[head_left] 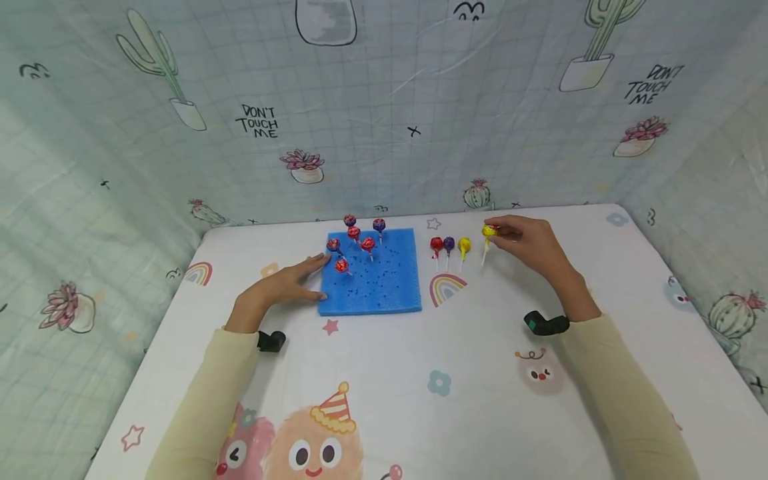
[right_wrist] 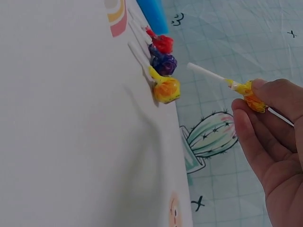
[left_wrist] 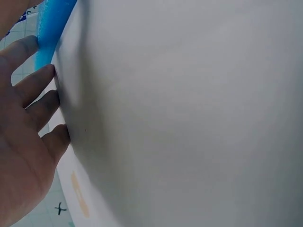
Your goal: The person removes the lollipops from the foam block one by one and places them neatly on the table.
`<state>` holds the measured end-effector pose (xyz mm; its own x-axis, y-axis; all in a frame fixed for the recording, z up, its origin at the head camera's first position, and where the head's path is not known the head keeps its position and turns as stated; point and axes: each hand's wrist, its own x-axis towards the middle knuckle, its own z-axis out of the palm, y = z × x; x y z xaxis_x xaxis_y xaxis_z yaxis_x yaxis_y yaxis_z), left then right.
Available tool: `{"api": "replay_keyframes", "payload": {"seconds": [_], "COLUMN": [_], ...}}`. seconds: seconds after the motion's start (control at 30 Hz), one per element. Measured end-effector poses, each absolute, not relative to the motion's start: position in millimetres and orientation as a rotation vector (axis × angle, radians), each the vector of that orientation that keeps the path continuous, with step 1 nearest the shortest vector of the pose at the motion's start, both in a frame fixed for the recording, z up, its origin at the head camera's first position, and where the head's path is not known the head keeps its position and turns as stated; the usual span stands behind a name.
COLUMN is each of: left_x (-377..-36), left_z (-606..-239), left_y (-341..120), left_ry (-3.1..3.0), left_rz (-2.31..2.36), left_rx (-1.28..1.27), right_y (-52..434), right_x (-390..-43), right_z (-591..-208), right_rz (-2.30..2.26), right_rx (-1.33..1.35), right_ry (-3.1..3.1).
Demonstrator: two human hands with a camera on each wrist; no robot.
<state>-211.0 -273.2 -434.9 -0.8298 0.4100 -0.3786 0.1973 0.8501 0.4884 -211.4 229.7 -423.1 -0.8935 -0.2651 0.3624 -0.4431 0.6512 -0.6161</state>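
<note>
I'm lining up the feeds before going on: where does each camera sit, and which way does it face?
Head: on the head, facing forward and down at the table; both sleeves, left hand, right hand.
Left wrist: on the left wrist, along the tabletop toward the blue foam board; left-hand fingers.
Right wrist: on the right wrist, toward the yellow lollipop pinched by the right hand.
Shared: head and right wrist both show three lollipops lying on the table.
</note>
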Motion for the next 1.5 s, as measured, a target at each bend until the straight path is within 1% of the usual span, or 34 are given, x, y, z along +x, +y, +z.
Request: {"api": "replay_keyframes", "payload": {"seconds": [0.47,0.73,1.1,1.5], "left_x": [-212.6,-213.7,-209.0,-212.4], "left_z": [-438.7,-439.4,-434.8,-434.6], "left_y": [-274.1,-271.3,-272.2,-271.1], "left_ry": [2.552,2.543,2.527,2.525], "left_rz": [0.584,0.599,0.623,0.621], "left_rx": [0.444,0.453,0.400,0.385], "right_y": [235.0,236.8,234.3,232.3], "right_x": [-220.1,-223.4,-233.9,-239.6], "right_z": [-437.5,-439.0,-448.2,-451.8], "right_rz": [1.079,1.048,1.088,1.054], "right_rx": [0.625,0.570,0.488,0.509], "right_ry": [-2.612,-2.698,-2.784,-2.826]}}
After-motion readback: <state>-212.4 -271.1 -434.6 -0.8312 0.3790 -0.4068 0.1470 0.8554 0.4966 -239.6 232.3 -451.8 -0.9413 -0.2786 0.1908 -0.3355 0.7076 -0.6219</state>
